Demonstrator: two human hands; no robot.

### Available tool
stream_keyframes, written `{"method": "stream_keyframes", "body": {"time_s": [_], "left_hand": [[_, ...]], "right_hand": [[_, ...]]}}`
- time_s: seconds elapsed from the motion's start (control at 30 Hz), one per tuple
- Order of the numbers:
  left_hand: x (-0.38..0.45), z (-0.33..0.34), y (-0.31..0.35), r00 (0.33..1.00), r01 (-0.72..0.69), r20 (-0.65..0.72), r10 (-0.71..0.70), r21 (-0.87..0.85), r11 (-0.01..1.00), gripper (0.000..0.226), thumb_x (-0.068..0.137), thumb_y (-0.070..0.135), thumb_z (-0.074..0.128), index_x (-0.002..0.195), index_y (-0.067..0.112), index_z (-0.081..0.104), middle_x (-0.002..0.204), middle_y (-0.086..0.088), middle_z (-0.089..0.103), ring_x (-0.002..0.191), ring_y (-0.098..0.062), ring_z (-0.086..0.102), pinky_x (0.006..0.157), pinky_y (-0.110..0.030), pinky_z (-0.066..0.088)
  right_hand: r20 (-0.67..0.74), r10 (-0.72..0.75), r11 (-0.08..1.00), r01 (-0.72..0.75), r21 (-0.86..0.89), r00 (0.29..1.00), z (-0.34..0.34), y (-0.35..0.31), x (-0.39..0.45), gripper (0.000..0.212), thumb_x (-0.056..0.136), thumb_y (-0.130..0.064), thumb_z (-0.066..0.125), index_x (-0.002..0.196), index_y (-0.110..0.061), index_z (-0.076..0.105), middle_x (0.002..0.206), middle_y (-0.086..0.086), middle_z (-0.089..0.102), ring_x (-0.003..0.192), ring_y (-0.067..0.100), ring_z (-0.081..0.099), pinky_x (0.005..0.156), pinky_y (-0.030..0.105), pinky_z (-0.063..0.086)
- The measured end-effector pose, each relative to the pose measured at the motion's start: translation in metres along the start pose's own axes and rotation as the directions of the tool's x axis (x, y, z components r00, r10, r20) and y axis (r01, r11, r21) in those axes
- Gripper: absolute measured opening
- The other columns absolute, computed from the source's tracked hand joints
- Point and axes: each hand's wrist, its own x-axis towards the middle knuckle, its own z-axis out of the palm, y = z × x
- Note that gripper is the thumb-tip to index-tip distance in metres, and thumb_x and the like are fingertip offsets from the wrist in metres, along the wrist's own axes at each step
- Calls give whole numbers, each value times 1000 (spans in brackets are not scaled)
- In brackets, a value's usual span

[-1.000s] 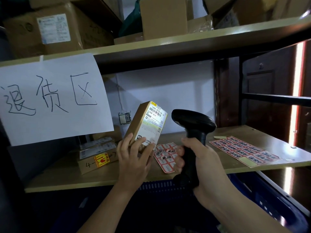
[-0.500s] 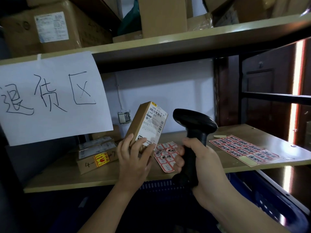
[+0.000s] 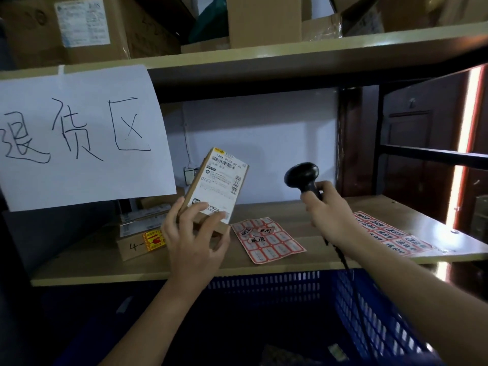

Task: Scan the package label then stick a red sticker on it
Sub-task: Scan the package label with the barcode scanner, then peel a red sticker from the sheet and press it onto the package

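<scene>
My left hand (image 3: 194, 241) holds a small brown cardboard package (image 3: 215, 188) upright above the shelf, its white barcode label (image 3: 221, 180) turned toward me. To its right, my right hand (image 3: 330, 212) grips the handle of a black barcode scanner (image 3: 302, 177), whose head sits apart from the package. A sheet of red stickers (image 3: 268, 240), mostly peeled, lies on the wooden shelf (image 3: 105, 262) between my hands. A second, fuller sheet of red stickers (image 3: 388, 233) lies at the right.
A hand-written white paper sign (image 3: 79, 136) hangs from the upper shelf at the left. Small boxes (image 3: 140, 233) are stacked behind my left hand. A blue plastic basket (image 3: 369, 313) sits below the shelf. Cardboard boxes fill the upper shelf (image 3: 264, 59).
My right hand has carried the scanner forward and to the right, away from the package. My left hand has tilted the package so that the label faces me more.
</scene>
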Motion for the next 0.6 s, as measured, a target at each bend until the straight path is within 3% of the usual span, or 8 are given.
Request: {"method": "stream_keyframes", "body": {"time_s": [0.1, 0.2, 0.27, 0.37, 0.6], "left_hand": [[-2, -4, 0, 999, -48, 14, 47, 11, 999, 31, 82, 32, 70, 109, 23, 56, 127, -7, 45, 128, -39, 37, 96, -54, 43], [-8, -9, -1, 997, -67, 41, 67, 10, 998, 31, 81, 32, 69, 108, 23, 56, 126, -6, 46, 129, -38, 37, 96, -51, 42], [-12, -13, -2, 997, -62, 56, 61, 11, 998, 32, 80, 32, 70, 108, 23, 56, 126, -6, 46, 130, -38, 36, 98, -50, 41], [-18, -16, -2, 996, -27, 81, 25, 20, 999, 35, 80, 34, 69, 110, 24, 55, 128, -6, 45, 130, -37, 36, 99, -49, 39], [-29, -22, -2, 997, 14, 81, -14, 6, 1000, 34, 81, 38, 67, 111, 26, 56, 127, -4, 45, 129, -37, 36, 101, -46, 35]], "right_hand": [[0, 4, 944, -4, -329, 1000, 1, 30, 26, 29, 92, -34, 48, 111, -12, 44, 104, 15, 62, 84, 30, 59, 67, 37, 41], [0, 56, 798, -45, -601, 998, 4, 55, 38, 42, 94, -32, 48, 124, -4, 41, 123, 24, 54, 106, 44, 58, 76, 40, 39], [27, 79, 697, -36, -717, 997, 5, 64, 43, 44, 95, -30, 47, 130, -4, 40, 127, 23, 52, 111, 44, 57, 77, 40, 39], [51, 104, 596, -21, -803, 993, 4, 75, 48, 46, 96, -28, 50, 135, -8, 38, 127, 19, 52, 114, 37, 56, 79, 39, 41], [107, 176, 509, 2, -861, 979, 5, 90, 55, 55, 93, -40, 51, 138, -12, 37, 135, 19, 53, 118, 36, 57, 94, 46, 49]]}}
